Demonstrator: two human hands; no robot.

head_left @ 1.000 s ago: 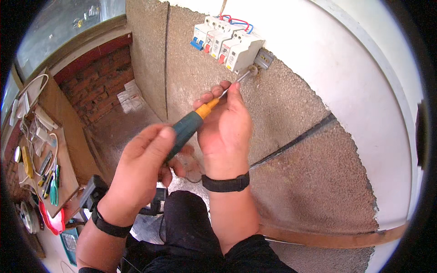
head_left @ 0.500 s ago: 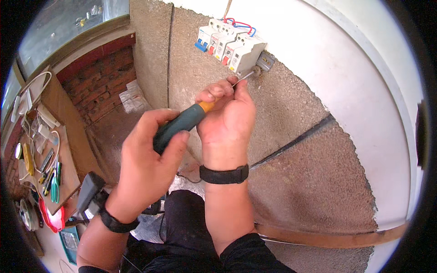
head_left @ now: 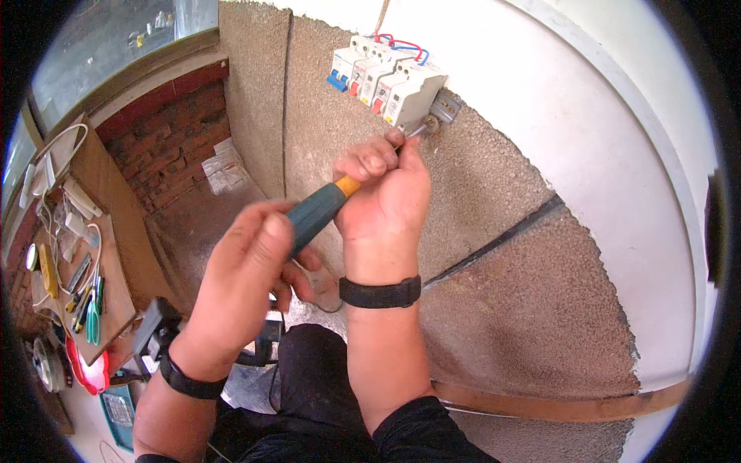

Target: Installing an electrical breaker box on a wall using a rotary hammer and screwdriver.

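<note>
Change over the last half second: left hand point(head_left: 247, 262) has rolled round the grip. Thumb was on its near, lower side; now it lies over the top, lower fingers loosely curled beneath. Reads as a twist or a re-grip between turns, so the turning seems unfinished. Right hand point(head_left: 384, 201) shows little shift: palm up, thumb and fingers pinching the shaft just behind the tip.

Screwdriver point(head_left: 316, 220) slants between the two hands, tip end near a round fixing point(head_left: 431, 125) by the lower end of a grey metal rail point(head_left: 447, 106). Whether the tip is seated: cannot tell.

Materials: dark green, ribbed-looking handle, smooth yellow collar point(head_left: 348, 185), slim bright metal shaft point(head_left: 417, 131). Boxy white plastic circuit breakers point(head_left: 386, 81) in a row above, blue and red toggles, thin red and blue wires point(head_left: 401, 44) looping on top. Wall point(head_left: 478, 185) coarse, pebbly, brown-grey, its ragged edge meeting smooth white plaster point(head_left: 540, 85)
</note>
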